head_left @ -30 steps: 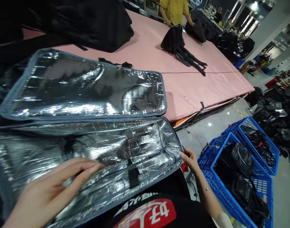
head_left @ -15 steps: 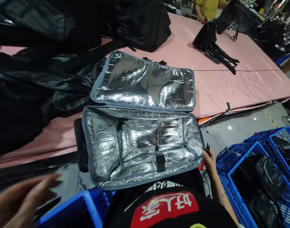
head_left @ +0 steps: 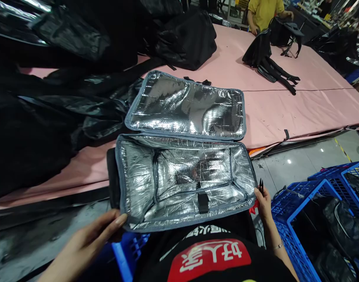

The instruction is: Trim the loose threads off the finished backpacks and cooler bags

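An open insulated bag [head_left: 185,178] with silver foil lining and grey trim rests against my body at the edge of a pink table [head_left: 285,105]. Its lid [head_left: 188,105] lies flat on the table behind it. My left hand [head_left: 91,241] grips the bag's near left corner, thumb on the rim. My right hand [head_left: 263,201] holds the bag's right end and also pinches small black snips [head_left: 260,185], their tips pointing up. A black tab [head_left: 203,201] sits on the near inner wall.
Black bags and plastic-wrapped bundles [head_left: 50,98] pile up at left and behind. Blue crates [head_left: 323,219] with black bags stand on the floor at right, another crate [head_left: 126,250] below the bag. A person in a yellow shirt [head_left: 263,11] handles black bags across the table.
My left hand came off the foil lining, swung out to the lower left, then took hold of the bag's near left corner. The view pulled back, showing the whole bag.
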The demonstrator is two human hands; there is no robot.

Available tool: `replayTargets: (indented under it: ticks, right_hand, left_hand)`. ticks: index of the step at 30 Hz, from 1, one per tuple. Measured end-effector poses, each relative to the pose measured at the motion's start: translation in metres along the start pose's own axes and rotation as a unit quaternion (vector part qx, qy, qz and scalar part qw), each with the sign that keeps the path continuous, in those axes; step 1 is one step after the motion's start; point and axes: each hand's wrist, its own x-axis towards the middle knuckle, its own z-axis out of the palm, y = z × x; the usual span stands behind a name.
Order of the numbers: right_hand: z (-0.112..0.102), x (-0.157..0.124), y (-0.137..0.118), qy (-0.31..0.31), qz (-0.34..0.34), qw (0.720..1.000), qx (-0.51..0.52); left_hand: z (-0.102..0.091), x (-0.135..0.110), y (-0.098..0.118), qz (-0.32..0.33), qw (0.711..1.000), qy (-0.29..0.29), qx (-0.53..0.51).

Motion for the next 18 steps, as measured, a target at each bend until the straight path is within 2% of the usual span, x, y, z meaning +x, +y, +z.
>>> replayTargets:
  ticks: [3,10,13,18]
  right_hand:
    - [0.000,0.001,-0.001,0.002,-0.004,1.000,-0.007]
    - [0.000,0.003,0.000,0.002,-0.013,0.999,-0.030]
    - [-0.002,0.007,-0.001,0.004,-0.026,0.999,-0.044]
    - [-0.007,0.019,-0.004,0.020,-0.061,0.996,-0.069]
  left_hand:
    - [0.000,0.001,0.001,-0.005,0.998,-0.039,-0.053]
    - [0.004,0.003,-0.003,0.003,0.992,-0.048,-0.115]
    - [0.006,0.003,-0.004,0.006,0.992,-0.064,-0.111]
    - [0.007,0.008,-0.003,0.029,0.987,-0.131,-0.090]
